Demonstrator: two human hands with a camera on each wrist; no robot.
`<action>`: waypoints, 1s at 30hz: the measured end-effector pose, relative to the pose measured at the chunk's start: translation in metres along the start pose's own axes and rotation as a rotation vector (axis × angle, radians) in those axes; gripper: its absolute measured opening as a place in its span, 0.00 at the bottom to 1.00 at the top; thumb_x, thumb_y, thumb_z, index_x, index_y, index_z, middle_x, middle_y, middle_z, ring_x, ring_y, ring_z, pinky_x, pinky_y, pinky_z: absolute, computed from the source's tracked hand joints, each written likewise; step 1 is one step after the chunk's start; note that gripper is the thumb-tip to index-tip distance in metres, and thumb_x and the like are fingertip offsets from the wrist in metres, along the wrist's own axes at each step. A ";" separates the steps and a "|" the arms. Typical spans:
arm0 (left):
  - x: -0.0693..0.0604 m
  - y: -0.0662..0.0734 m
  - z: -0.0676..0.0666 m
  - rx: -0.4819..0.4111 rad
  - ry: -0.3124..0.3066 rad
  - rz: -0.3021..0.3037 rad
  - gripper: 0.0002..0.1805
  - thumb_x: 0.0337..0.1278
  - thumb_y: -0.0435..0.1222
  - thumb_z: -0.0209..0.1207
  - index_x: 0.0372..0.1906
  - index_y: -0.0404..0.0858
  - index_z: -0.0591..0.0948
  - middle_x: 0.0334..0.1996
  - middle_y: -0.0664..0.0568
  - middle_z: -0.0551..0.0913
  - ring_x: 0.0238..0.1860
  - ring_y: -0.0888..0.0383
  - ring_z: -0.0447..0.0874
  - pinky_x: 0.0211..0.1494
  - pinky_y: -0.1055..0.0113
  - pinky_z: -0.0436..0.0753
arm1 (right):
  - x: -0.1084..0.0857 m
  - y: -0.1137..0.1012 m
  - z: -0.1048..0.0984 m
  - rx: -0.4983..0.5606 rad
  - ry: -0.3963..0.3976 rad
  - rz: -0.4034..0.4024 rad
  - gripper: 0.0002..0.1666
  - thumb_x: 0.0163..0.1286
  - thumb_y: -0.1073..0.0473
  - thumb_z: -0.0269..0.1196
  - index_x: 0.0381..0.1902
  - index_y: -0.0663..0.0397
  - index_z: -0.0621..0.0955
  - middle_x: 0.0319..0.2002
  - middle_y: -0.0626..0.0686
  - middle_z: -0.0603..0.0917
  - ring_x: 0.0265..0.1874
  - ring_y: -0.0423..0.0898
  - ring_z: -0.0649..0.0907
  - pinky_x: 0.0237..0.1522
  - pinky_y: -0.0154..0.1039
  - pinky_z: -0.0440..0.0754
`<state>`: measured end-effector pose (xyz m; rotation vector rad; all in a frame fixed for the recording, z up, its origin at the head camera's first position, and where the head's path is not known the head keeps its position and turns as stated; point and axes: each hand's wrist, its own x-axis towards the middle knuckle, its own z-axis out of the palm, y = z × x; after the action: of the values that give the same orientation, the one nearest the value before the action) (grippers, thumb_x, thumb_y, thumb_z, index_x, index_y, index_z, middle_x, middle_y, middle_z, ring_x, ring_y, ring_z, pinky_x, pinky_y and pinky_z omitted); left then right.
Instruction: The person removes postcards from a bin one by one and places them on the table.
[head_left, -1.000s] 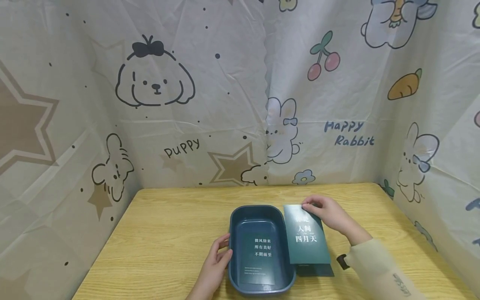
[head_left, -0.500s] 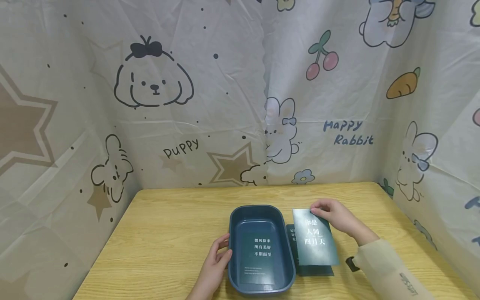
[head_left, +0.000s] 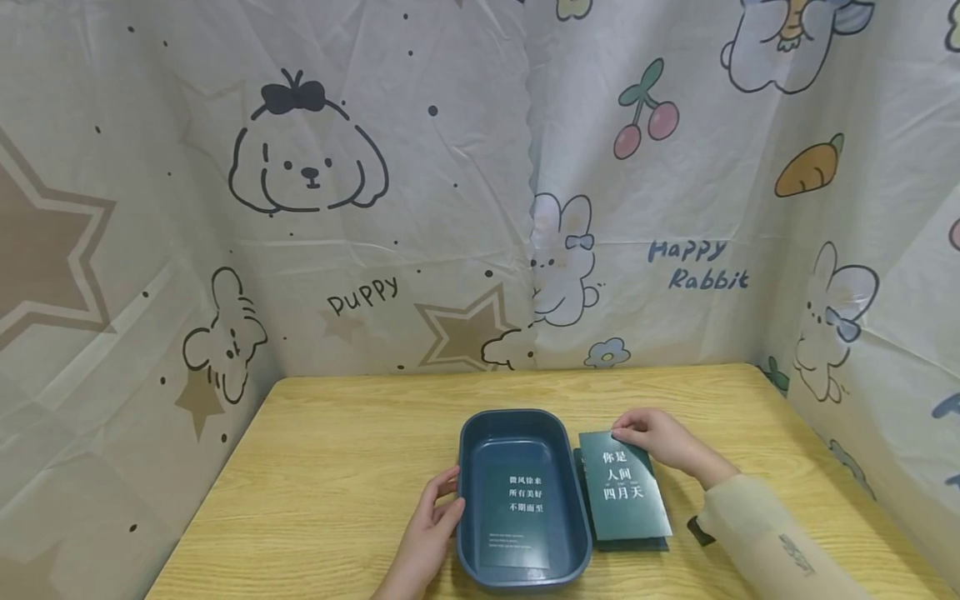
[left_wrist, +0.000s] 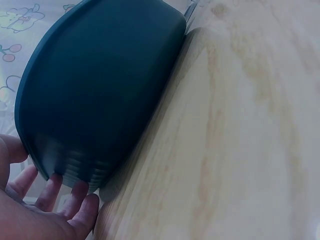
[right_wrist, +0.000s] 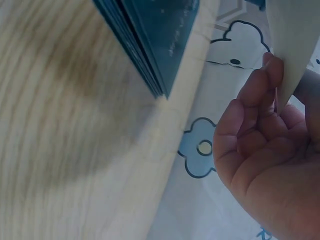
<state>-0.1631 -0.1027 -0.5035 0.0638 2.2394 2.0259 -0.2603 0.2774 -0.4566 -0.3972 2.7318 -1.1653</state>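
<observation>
A dark blue rectangular tray sits on the table, and a green card with white writing lies flat in it. My left hand rests against the tray's left side; in the left wrist view its fingertips touch the outer wall, loosely bent. To the right of the tray, my right hand pinches the top edge of another green card between thumb and fingers. That card is held over a stack of green cards, mostly hidden beneath it in the head view. Its pale back shows in the right wrist view.
The yellow wood-grain table reaches back to a pale curtain printed with cartoon animals, which encloses the back and both sides. A dark strap shows at the right sleeve.
The right hand's card first shifted right, away from the tray, then came slightly back left and nearer, covering more of the stack. The left hand and tray have stayed put.
</observation>
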 end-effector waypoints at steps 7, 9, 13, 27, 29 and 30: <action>0.000 0.001 0.000 0.002 -0.003 -0.001 0.27 0.79 0.36 0.51 0.76 0.39 0.64 0.68 0.34 0.68 0.66 0.38 0.77 0.61 0.51 0.84 | 0.006 0.001 0.008 -0.029 -0.013 -0.009 0.11 0.76 0.56 0.63 0.43 0.59 0.86 0.38 0.49 0.87 0.38 0.42 0.82 0.46 0.44 0.82; 0.000 0.002 0.000 0.008 -0.004 -0.002 0.27 0.79 0.36 0.51 0.76 0.39 0.64 0.68 0.34 0.68 0.66 0.37 0.77 0.62 0.50 0.84 | 0.007 0.002 0.010 -0.037 -0.020 -0.014 0.11 0.76 0.56 0.63 0.42 0.58 0.86 0.38 0.48 0.87 0.38 0.42 0.82 0.47 0.44 0.81; 0.000 0.002 0.000 0.009 -0.007 -0.009 0.26 0.79 0.36 0.51 0.76 0.39 0.64 0.68 0.34 0.68 0.66 0.37 0.76 0.62 0.50 0.84 | 0.009 0.004 0.012 -0.046 -0.032 0.002 0.10 0.76 0.56 0.63 0.40 0.57 0.86 0.36 0.47 0.86 0.38 0.42 0.81 0.47 0.44 0.80; 0.000 0.003 0.000 0.012 0.014 -0.017 0.26 0.78 0.36 0.53 0.76 0.41 0.66 0.68 0.36 0.69 0.65 0.39 0.78 0.62 0.50 0.84 | 0.013 0.012 0.016 -0.055 -0.035 0.042 0.10 0.75 0.57 0.64 0.39 0.57 0.86 0.34 0.48 0.86 0.35 0.42 0.80 0.44 0.42 0.79; 0.001 0.003 -0.001 0.015 0.022 -0.021 0.26 0.78 0.36 0.53 0.75 0.41 0.67 0.68 0.36 0.70 0.65 0.39 0.79 0.61 0.51 0.84 | 0.013 0.012 0.017 -0.067 -0.031 0.050 0.09 0.75 0.57 0.65 0.38 0.57 0.86 0.34 0.47 0.85 0.35 0.42 0.80 0.45 0.42 0.79; 0.001 0.003 0.000 0.016 0.025 -0.022 0.26 0.78 0.36 0.54 0.75 0.41 0.67 0.68 0.36 0.70 0.65 0.39 0.79 0.60 0.51 0.85 | 0.013 0.011 0.018 -0.074 -0.025 0.053 0.09 0.74 0.56 0.65 0.38 0.56 0.86 0.34 0.47 0.85 0.35 0.42 0.80 0.45 0.42 0.79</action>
<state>-0.1643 -0.1027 -0.5003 0.0157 2.2606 2.0092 -0.2704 0.2690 -0.4773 -0.3439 2.7521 -1.0422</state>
